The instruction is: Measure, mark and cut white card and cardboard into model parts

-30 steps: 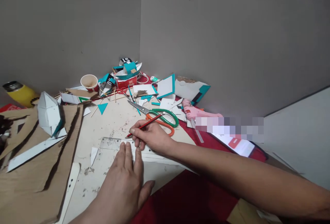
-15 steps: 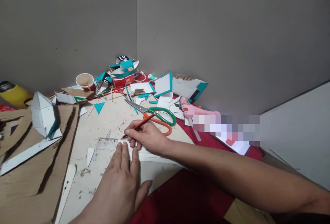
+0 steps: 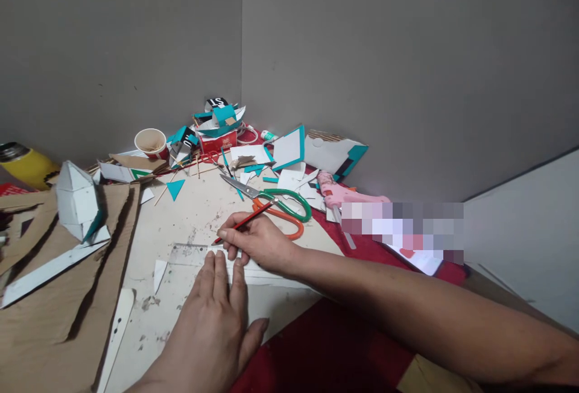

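A person's right hand (image 3: 260, 241) steadies a red-and-black pencil (image 3: 248, 222), its point at the far edge of a clear ruler (image 3: 183, 254) lying flat on a pale tabletop (image 3: 151, 224). The right fingers are clamped on the pencil near its point; the left hand (image 3: 217, 320) lies back upward at the ruler's near side, two fingers together, the next set apart and the thumb splayed, fingertips on the ruler. White card (image 3: 283, 279) shows nearer than the ruler, on its right. Beyond the ruler and to its right rest scissors (image 3: 253, 193) with green and orange handles; farther right is a pink glue gun (image 3: 335, 191). Well beyond the ruler stands a paper cup (image 3: 161, 154) of thin sticks. Left of the ruler lies a white scrap (image 3: 159, 275); farther left, a faceted paper form (image 3: 76, 200) rests on brown cardboard (image 3: 54, 333).
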`<move>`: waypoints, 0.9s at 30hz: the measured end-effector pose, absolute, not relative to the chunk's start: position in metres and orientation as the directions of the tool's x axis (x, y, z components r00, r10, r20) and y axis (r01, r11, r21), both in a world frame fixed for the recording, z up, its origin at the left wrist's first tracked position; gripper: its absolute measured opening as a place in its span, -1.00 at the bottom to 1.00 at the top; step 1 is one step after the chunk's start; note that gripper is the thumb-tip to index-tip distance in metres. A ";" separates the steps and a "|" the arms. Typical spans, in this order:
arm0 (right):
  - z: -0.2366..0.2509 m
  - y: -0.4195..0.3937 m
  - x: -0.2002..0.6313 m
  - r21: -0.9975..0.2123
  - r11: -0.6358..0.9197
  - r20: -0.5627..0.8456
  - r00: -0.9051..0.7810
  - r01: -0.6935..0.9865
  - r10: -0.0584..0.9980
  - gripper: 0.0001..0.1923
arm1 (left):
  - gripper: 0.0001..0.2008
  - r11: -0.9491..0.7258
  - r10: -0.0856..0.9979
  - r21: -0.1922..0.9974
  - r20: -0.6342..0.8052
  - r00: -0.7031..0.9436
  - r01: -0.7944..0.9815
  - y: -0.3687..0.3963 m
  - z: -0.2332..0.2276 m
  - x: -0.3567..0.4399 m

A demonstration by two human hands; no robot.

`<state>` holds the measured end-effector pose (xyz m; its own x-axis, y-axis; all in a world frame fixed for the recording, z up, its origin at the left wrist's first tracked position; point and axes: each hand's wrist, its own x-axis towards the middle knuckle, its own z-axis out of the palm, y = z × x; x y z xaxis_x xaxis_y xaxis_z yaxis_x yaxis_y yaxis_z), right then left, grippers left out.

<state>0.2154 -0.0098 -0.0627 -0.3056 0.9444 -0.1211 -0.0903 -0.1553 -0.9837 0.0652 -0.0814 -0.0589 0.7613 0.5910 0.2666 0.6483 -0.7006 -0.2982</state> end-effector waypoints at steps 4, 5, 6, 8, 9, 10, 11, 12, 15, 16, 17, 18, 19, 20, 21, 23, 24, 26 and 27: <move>-0.062 -0.010 0.215 -0.983 -0.165 -0.132 -0.304 -0.083 0.943 -0.85 | -0.25 -0.696 0.604 -0.291 0.257 0.755 0.656 -0.082 -0.061 0.063; -0.063 -0.010 0.215 -0.983 -0.165 -0.133 -0.305 -0.082 0.943 -0.85 | -0.25 -0.696 0.606 -0.291 0.254 0.754 0.657 -0.083 -0.062 0.063; -0.063 -0.010 0.214 -0.983 -0.163 -0.131 -0.306 -0.080 0.943 -0.85 | -0.25 -0.696 0.606 -0.291 0.253 0.754 0.656 -0.083 -0.062 0.063; -0.063 -0.010 0.215 -0.984 -0.159 -0.128 -0.313 -0.075 0.941 -0.85 | -0.25 -0.695 0.606 -0.291 0.254 0.754 0.657 -0.084 -0.062 0.063; -0.063 -0.010 0.215 -0.985 -0.158 -0.128 -0.316 -0.073 0.940 -0.85 | -0.25 -0.694 0.608 -0.291 0.254 0.752 0.659 -0.084 -0.062 0.064; -0.063 -0.010 0.215 -0.985 -0.158 -0.129 -0.316 -0.071 0.940 -0.86 | -0.25 -0.692 0.610 -0.293 0.253 0.751 0.660 -0.084 -0.062 0.064; -0.063 -0.009 0.215 -0.985 -0.160 -0.130 -0.315 -0.070 0.940 -0.86 | -0.25 -0.690 0.611 -0.295 0.252 0.751 0.661 -0.084 -0.062 0.064; -0.062 -0.009 0.215 -0.984 -0.163 -0.133 -0.315 -0.071 0.940 -0.86 | -0.24 -0.690 0.611 -0.297 0.250 0.751 0.660 -0.083 -0.061 0.065; -0.060 -0.009 0.215 -0.981 -0.177 -0.146 -0.315 -0.073 0.938 -0.88 | -0.23 -0.690 0.607 -0.301 0.254 0.753 0.658 -0.082 -0.060 0.066; -0.060 -0.009 0.215 -0.980 -0.183 -0.151 -0.315 -0.075 0.937 -0.88 | -0.23 -0.691 0.606 -0.300 0.257 0.753 0.658 -0.082 -0.060 0.066; -0.059 -0.008 0.214 -0.979 -0.189 -0.156 -0.317 -0.078 0.936 -0.89 | -0.23 -0.691 0.605 -0.299 0.258 0.753 0.658 -0.082 -0.059 0.066; -0.059 -0.007 0.214 -0.978 -0.194 -0.158 -0.318 -0.083 0.935 -0.90 | -0.24 -0.692 0.605 -0.297 0.258 0.754 0.657 -0.082 -0.059 0.066; -0.058 -0.007 0.214 -0.977 -0.198 -0.161 -0.321 -0.085 0.933 -0.91 | -0.24 -0.693 0.605 -0.296 0.258 0.753 0.658 -0.081 -0.059 0.066; -0.058 -0.006 0.214 -0.976 -0.203 -0.165 -0.325 -0.085 0.931 -0.91 | -0.25 -0.693 0.605 -0.295 0.258 0.753 0.658 -0.081 -0.059 0.066; -0.057 -0.005 0.214 -0.975 -0.207 -0.169 -0.331 -0.083 0.928 -0.91 | -0.25 -0.693 0.605 -0.294 0.259 0.753 0.658 -0.081 -0.060 0.065; -0.056 -0.004 0.214 -0.973 -0.219 -0.181 -0.343 -0.076 0.922 -0.90 | -0.25 -0.694 0.603 -0.294 0.261 0.754 0.657 -0.081 -0.060 0.065; -0.055 -0.003 0.214 -0.972 -0.225 -0.187 -0.348 -0.073 0.919 -0.90 | -0.25 -0.696 0.601 -0.295 0.261 0.755 0.655 -0.081 -0.060 0.065; -0.054 -0.002 0.215 -0.970 -0.230 -0.191 -0.353 -0.073 0.916 -0.90 | -0.26 -0.697 0.601 -0.296 0.255 0.757 0.653 -0.081 -0.060 0.065; -0.054 -0.001 0.215 -0.970 -0.230 -0.190 -0.355 -0.073 0.915 -0.89 | -0.25 -0.696 0.603 -0.298 0.252 0.757 0.653 -0.081 -0.060 0.065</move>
